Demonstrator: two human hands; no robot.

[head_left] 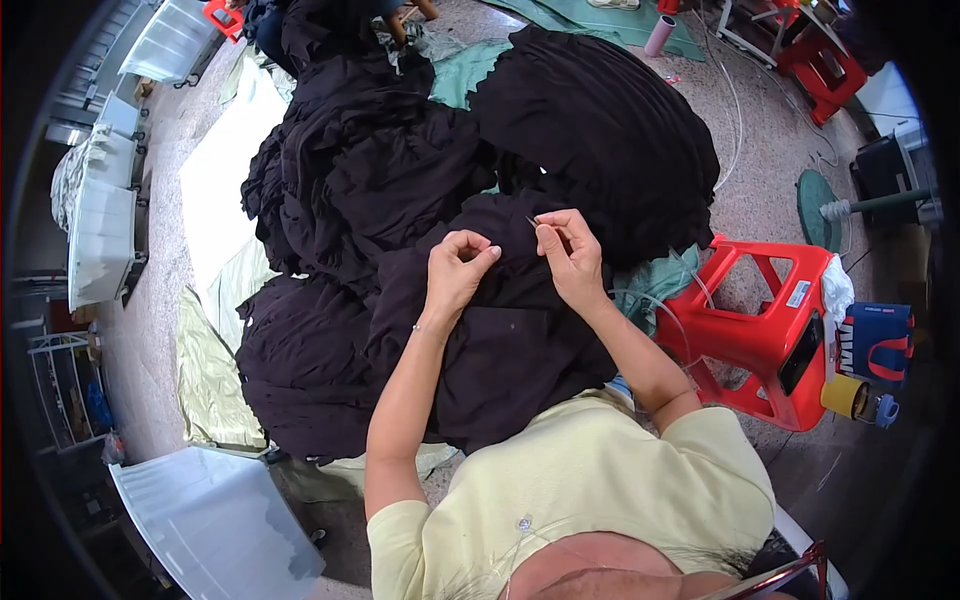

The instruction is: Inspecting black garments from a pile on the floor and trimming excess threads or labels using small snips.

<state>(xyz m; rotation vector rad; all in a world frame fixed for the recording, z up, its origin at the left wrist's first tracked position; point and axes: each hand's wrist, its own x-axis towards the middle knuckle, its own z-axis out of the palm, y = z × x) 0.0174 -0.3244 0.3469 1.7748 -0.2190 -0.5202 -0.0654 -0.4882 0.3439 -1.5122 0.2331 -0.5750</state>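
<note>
Black cloth (500, 340) lies over my lap, bunched and folded. Above it my left hand (460, 272) is closed in a pinch, thumb against forefinger; whatever may be between them is too small to make out. A little to the right and at about the same height, my right hand (572, 262) pinches a small, thin, dark pointed tool (532, 222) whose tip sticks out toward the left. The two hands are apart. Big heaps of the same black cloth (600, 130) rise just beyond them, and another black pile (300, 360) spreads to the left.
At my right stands a red plastic stool (755, 290) with a dark phone (800, 357) at its side, near a blue bag (880, 340). A white plastic bin (215, 520) sits at lower left; more bins (100, 240) line the left. Green sheeting (465, 72) lies under the heaps.
</note>
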